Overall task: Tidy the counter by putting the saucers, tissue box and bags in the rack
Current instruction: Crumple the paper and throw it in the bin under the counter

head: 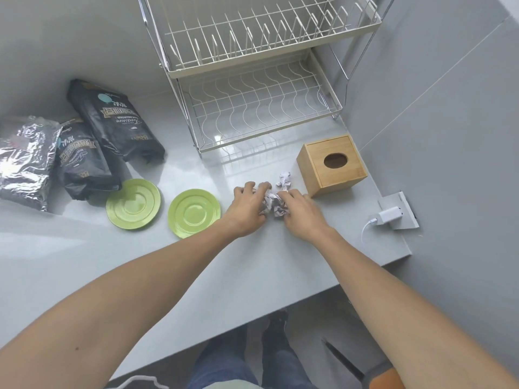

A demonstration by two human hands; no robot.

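Two green saucers (133, 203) (194, 212) lie flat on the grey counter. Left of them lie two black bags (113, 120) (81, 161) and a silver foil bag (24, 161). A wooden tissue box (331, 164) stands at the right, beside the two-tier wire rack (252, 108), whose shelves hold nothing. My left hand (247, 206) and my right hand (302, 213) both close around crumpled paper balls (273, 204) between them. Another crumpled ball (283, 179) lies loose just beyond my right hand.
A white charger (389, 216) with a cable sits plugged into a pop-up socket at the counter's right end. The counter's front edge runs diagonally below my forearms. Grey walls enclose the back and right side.
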